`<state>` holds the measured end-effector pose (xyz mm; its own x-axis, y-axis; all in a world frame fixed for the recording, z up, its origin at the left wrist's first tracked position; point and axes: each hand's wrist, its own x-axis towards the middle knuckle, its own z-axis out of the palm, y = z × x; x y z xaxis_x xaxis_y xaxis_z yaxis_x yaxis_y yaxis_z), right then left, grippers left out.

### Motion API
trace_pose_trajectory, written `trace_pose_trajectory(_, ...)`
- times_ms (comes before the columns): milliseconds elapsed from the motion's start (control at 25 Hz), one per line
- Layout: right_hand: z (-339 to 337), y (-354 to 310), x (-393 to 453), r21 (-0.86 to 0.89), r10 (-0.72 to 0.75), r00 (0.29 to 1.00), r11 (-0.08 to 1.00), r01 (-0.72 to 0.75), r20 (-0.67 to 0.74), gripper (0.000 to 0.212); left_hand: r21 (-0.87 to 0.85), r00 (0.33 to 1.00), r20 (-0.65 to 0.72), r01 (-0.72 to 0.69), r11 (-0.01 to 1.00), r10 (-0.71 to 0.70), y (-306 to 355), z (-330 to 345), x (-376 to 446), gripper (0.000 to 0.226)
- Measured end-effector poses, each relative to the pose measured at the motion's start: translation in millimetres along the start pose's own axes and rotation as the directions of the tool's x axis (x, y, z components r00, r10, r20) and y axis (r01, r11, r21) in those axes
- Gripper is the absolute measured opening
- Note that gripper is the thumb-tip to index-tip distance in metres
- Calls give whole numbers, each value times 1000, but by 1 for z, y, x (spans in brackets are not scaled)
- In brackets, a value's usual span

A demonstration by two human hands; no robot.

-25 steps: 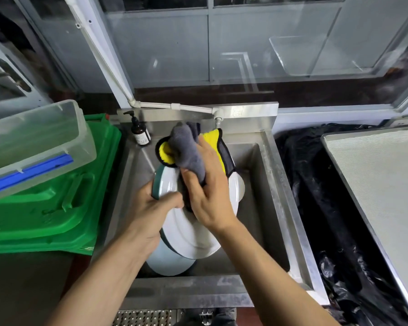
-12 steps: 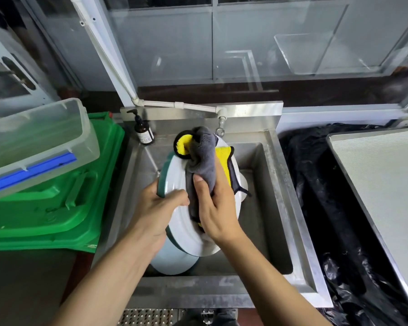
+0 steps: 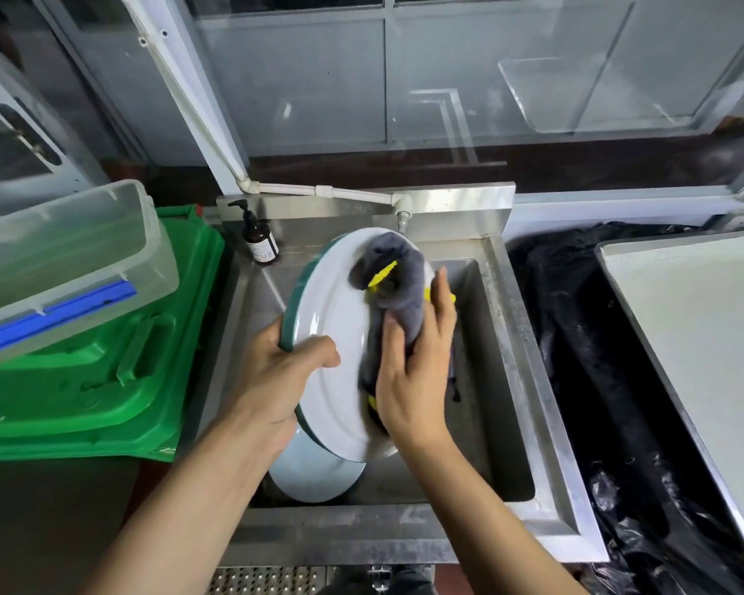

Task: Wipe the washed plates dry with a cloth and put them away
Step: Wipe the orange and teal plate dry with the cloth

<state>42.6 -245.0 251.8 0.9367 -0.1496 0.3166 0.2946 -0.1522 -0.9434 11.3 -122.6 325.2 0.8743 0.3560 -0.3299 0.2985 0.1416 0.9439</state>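
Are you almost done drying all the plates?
Not yet. No dried plate shows anywhere put away. In hand: the left hand holds the green-rimmed plate over the sink, and the right hand presses the grey cloth on it. Still left: another plate waiting underneath.

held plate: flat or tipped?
Tipped. The plate stands steeply on edge above the sink, left hand gripping its rim, right hand pressing the cloth on it.
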Motion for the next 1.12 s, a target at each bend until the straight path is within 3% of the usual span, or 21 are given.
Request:
trace_pose_trajectory(160, -30, 11, 30, -5, 96, 962, 995, -100, -255, 56, -58, 1000, 8, 22, 998, -22, 5, -7, 0, 33)
trace_pose_trajectory(240, -33, 9, 40, -79, 91, 978, 991, -107, -186, 60, -77, 999, 34, 30, 997, -27, 8, -8, 0, 35)
trace_pose_trajectory(320, -27, 6, 39, -149, 106, 994, 983, -105, -3, 58, -61, 998, 53, 24, 998, -21, 10, -7, -2, 30)
trace_pose_trajectory(440, -33, 11, 35, -215, 30, 982, 977, 11, 186, 59, -60, 999, 13, 42, 997, -41, 9, -9, 0, 26)
trace_pose_trajectory(600, -48, 31, 28, -228, -65, 980, 968, 108, 190, 52, -68, 996, 16, 88, 994, -88, 4, -14, 3, 27)
trace_pose_trajectory(720, -40, 42, 11, -102, 23, 969, 995, 3, 247, 58, -56, 996, 20, 83, 995, -82, 1, -12, 5, 25)
trace_pose_trajectory(840, -17, 35, 13, 33, 148, 980, 988, -154, 130, 52, -5, 999, 30, 40, 999, -40, -2, -5, 4, 27)
trace_pose_trajectory(920, 0, 15, 13, 71, 37, 990, 996, -47, 135, 52, 6, 1000, 28, -3, 1000, 3, -2, 1, 5, 27)
trace_pose_trajectory(1000, 11, 6, 5, 69, -188, 954, 982, 177, 232, 51, 1, 1000, 9, -28, 1000, 28, -2, 2, 7, 25)
trace_pose_trajectory(1040, 10, 6, 6, 70, -228, 939, 974, 217, 257, 51, -8, 1000, 5, -30, 1000, 30, -2, 1, 7, 25)
trace_pose_trajectory(1080, 8, 8, 11, 70, -184, 953, 983, 172, 241, 51, -15, 1000, 5, -26, 1000, 26, -1, -1, 8, 26)
trace_pose_trajectory(1120, 4, 11, 16, 63, -50, 981, 997, 39, 186, 51, -14, 1000, 4, -20, 1000, 20, 0, -4, 8, 26)
